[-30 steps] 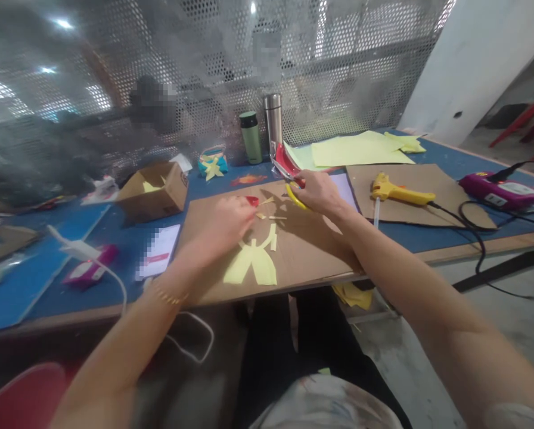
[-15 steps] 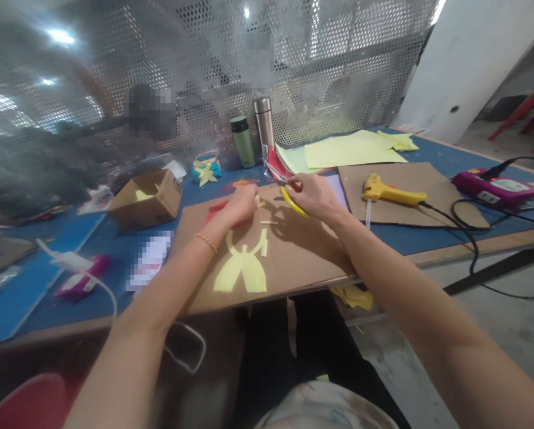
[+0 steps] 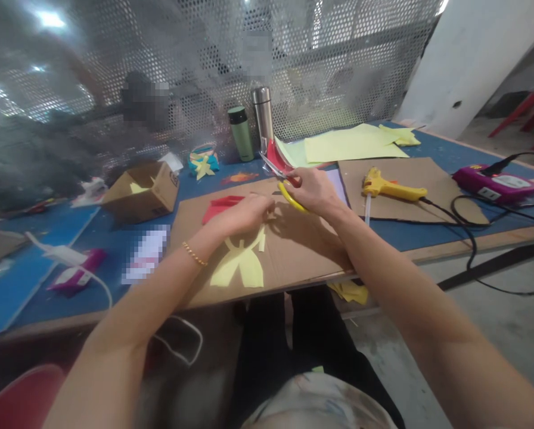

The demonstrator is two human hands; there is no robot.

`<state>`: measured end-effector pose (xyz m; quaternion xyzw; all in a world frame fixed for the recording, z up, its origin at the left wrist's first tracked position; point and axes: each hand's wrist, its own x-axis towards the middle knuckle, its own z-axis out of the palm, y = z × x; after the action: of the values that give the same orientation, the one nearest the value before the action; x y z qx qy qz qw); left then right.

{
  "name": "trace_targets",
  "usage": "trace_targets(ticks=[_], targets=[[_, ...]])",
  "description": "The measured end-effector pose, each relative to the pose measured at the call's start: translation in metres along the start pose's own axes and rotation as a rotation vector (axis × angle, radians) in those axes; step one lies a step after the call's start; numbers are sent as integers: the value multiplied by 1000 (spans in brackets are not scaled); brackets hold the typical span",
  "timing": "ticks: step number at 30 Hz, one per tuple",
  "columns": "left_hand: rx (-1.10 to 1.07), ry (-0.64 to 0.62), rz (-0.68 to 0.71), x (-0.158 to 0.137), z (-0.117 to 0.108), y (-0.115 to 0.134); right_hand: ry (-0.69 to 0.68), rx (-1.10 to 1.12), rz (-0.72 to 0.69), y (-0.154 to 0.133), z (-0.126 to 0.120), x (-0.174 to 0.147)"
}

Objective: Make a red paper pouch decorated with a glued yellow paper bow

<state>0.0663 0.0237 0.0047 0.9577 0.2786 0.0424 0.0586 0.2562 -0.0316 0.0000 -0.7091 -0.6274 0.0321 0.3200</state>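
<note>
My right hand (image 3: pixel 316 189) is closed around a pair of scissors (image 3: pixel 289 199) with yellow and red handles, its blades pointing away to the upper left. My left hand (image 3: pixel 255 211) is low over the cardboard sheet (image 3: pixel 303 265), fingers bent and pinched together near small pale yellow strips; what is between the fingertips is hidden. Just below it lies a yellow trouser-shaped cut-out (image 3: pixel 226 274) with curved upper strips, partly covered by the hand. A red piece (image 3: pixel 217 207) rests on the cardboard behind my left forearm.
A yellow glue gun (image 3: pixel 396 190) lies on another cardboard piece (image 3: pixel 428 173) at right, its cord running to a purple power strip (image 3: pixel 494 185). At the back stand a green bottle (image 3: pixel 241 137) and a steel flask (image 3: pixel 263 113). A cardboard box (image 3: pixel 153 196) sits at left.
My left hand has moved right and slightly nearer, over the loose strips, uncovering more of the red piece. My right hand with the scissors has barely moved; the view has shifted slightly.
</note>
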Motion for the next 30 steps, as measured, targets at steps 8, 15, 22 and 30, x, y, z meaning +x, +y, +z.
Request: trace_targets(ticks=[8,15,22,30], targets=[[137,-70,-72,16,3,13,-3,-37,-12,3,3,0],[-126,114,-205,-4,-34,2,6,-6,15,-1,-1,-2],[-218,-102,44,-49,-56,40,-6,1,-21,-2,-1,-4],[284,-156,170,-66,-21,66,12,-7,-58,1,0,-6]])
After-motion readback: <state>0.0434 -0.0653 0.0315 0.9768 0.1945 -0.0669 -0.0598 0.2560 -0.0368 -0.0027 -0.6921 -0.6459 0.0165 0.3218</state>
